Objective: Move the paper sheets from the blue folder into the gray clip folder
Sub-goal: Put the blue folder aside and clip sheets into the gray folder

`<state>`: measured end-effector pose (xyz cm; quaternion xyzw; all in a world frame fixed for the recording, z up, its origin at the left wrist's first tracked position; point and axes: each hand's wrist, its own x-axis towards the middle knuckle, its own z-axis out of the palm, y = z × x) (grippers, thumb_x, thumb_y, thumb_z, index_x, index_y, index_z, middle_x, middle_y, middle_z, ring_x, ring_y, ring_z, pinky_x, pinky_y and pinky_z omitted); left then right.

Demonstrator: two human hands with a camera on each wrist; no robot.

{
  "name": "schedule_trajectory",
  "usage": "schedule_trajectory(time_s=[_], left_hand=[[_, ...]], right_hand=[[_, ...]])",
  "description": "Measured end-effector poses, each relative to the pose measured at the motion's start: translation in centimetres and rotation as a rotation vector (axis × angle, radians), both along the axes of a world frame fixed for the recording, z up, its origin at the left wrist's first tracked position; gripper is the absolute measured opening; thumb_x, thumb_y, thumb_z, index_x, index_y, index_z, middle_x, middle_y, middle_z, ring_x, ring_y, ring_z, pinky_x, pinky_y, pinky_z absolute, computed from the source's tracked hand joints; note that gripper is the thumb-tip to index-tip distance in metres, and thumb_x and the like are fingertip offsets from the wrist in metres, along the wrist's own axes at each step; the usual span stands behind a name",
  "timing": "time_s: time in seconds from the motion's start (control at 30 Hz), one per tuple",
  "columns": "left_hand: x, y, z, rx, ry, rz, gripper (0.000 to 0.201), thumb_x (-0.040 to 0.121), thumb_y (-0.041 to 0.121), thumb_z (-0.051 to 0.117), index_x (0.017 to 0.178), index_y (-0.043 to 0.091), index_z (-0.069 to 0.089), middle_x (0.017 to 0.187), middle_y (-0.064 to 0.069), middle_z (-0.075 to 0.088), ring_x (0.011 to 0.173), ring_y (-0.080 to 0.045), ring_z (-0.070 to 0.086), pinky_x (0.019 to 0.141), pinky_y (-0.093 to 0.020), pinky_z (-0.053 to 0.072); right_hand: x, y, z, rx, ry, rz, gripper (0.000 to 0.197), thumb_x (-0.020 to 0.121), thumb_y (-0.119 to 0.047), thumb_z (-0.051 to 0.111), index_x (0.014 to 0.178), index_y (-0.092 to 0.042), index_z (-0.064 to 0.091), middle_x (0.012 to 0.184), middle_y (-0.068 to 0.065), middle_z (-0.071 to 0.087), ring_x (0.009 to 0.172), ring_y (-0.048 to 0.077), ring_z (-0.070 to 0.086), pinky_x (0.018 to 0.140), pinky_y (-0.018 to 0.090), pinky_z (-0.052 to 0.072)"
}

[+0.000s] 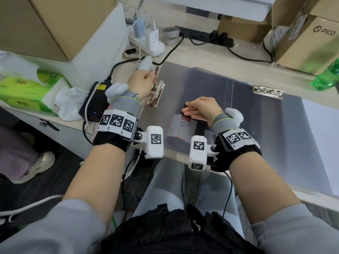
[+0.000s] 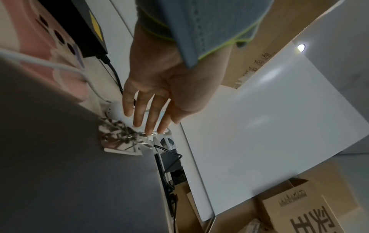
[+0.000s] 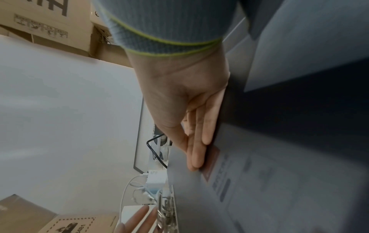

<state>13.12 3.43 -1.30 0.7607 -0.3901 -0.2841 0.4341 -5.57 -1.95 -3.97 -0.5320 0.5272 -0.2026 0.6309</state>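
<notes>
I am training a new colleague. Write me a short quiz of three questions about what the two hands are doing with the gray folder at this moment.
1. True or false: the right hand lies flat, fingers straight, on the gray translucent clip folder.
2. Choose one. The fingers of the left hand touch:
A. a green plastic bottle
B. the shiny metal clip at the folder's left edge
C. a white wall charger
3. Short answer: how many metal clips does the head view show on the folder?

Key: 1 true. 2 B. 3 two; the second metal clip sits at the far right, untouched.
</notes>
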Motion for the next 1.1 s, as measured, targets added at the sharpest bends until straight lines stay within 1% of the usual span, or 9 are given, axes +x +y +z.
schedule_trajectory(time_s=[0.13, 0.3, 0.4, 0.5, 0.77, 0.83, 0.93, 1.03, 1.1], left_hand=[[-0.6, 0.1, -0.3, 0.057, -0.042, -0.074, 0.030, 0.095, 0.012, 0.039, 0.110, 0.006, 0.064, 0.116, -0.018, 0.063, 0.107, -0.029, 0.058, 0.094, -0.031, 0.046], [-2.4, 0.9, 0.0, 0.018, -0.072, -0.116, 0.036, 0.094, 0.011, 0.040, 0.126, 0.012, 0.057, 0.125, -0.013, 0.061, 0.111, -0.035, 0.058, 0.097, -0.037, 0.048], [-4.8, 0.8, 0.9, -0.002, -0.161, -0.215, 0.037, 0.095, 0.010, 0.041, 0.130, 0.012, 0.052, 0.135, -0.009, 0.055, 0.125, -0.026, 0.051, 0.100, -0.026, 0.038], [-8.5, 0.5, 1.5, -0.044, -0.203, -0.360, 0.035, 0.094, 0.009, 0.045, 0.128, 0.011, 0.054, 0.136, -0.004, 0.055, 0.128, -0.017, 0.049, 0.107, -0.024, 0.034], [-19.5, -1.3, 0.5, -0.040, -0.185, -0.661, 0.031, 0.088, 0.007, 0.054, 0.117, 0.010, 0.063, 0.122, -0.009, 0.065, 0.118, -0.021, 0.058, 0.107, -0.035, 0.041], [-21.8, -1.7, 0.0, -0.039, -0.184, -0.707, 0.030, 0.086, 0.005, 0.056, 0.115, 0.009, 0.065, 0.119, -0.009, 0.066, 0.117, -0.021, 0.059, 0.107, -0.034, 0.041], [-25.9, -2.0, -0.6, -0.037, -0.224, -0.775, 0.031, 0.085, 0.006, 0.058, 0.114, 0.011, 0.065, 0.118, -0.007, 0.067, 0.116, -0.018, 0.059, 0.104, -0.026, 0.040], [-29.7, -2.6, -1.3, -0.045, -0.265, -0.791, 0.032, 0.084, 0.008, 0.058, 0.115, 0.016, 0.065, 0.121, -0.002, 0.065, 0.116, -0.015, 0.058, 0.097, -0.017, 0.035], [-31.3, -2.7, -1.7, -0.051, -0.282, -0.809, 0.033, 0.084, 0.008, 0.057, 0.116, 0.015, 0.064, 0.123, -0.003, 0.065, 0.118, -0.015, 0.056, 0.095, -0.014, 0.032]], right_hand=[[-0.2, 0.5, 0.0, -0.040, -0.029, -0.007, 0.017, 0.088, -0.013, 0.062, 0.076, -0.015, 0.050, 0.056, -0.003, 0.070, 0.051, 0.004, 0.067, 0.050, 0.012, 0.051], [-1.8, 1.7, 0.5, -0.092, -0.121, -0.058, 0.010, 0.089, -0.007, 0.058, 0.082, -0.011, 0.053, 0.073, 0.008, 0.069, 0.054, 0.010, 0.069, 0.058, 0.017, 0.056], [-3.5, 2.5, 1.1, -0.144, -0.109, -0.054, 0.012, 0.090, -0.008, 0.056, 0.079, -0.014, 0.054, 0.074, 0.009, 0.068, 0.052, 0.011, 0.068, 0.058, 0.021, 0.055], [-6.1, 3.0, 1.8, -0.221, -0.065, -0.076, 0.013, 0.091, -0.009, 0.055, 0.079, -0.014, 0.054, 0.073, 0.008, 0.067, 0.048, 0.010, 0.066, 0.052, 0.021, 0.053], [-15.2, 3.4, 2.3, -0.429, 0.094, -0.298, 0.018, 0.086, -0.004, 0.055, 0.071, -0.014, 0.059, 0.063, 0.005, 0.065, 0.042, 0.007, 0.061, 0.050, 0.021, 0.051], [-17.5, 3.5, 1.8, -0.483, 0.168, -0.397, 0.022, 0.080, -0.003, 0.055, 0.065, -0.018, 0.060, 0.060, 0.003, 0.065, 0.048, 0.013, 0.063, 0.053, 0.024, 0.053], [-21.6, 3.7, 1.0, -0.503, 0.280, -0.561, 0.019, 0.074, -0.004, 0.056, 0.065, -0.018, 0.064, 0.064, 0.005, 0.068, 0.066, 0.025, 0.069, 0.071, 0.036, 0.058], [-25.6, 4.3, 0.6, -0.520, 0.484, -0.652, 0.022, 0.079, -0.007, 0.054, 0.091, -0.012, 0.073, 0.094, 0.011, 0.073, 0.094, 0.027, 0.066, 0.083, 0.026, 0.049], [-27.5, 4.7, 0.5, -0.503, 0.570, -0.672, 0.030, 0.083, -0.007, 0.050, 0.106, -0.011, 0.070, 0.113, 0.010, 0.068, 0.110, 0.027, 0.059, 0.089, 0.027, 0.043]])
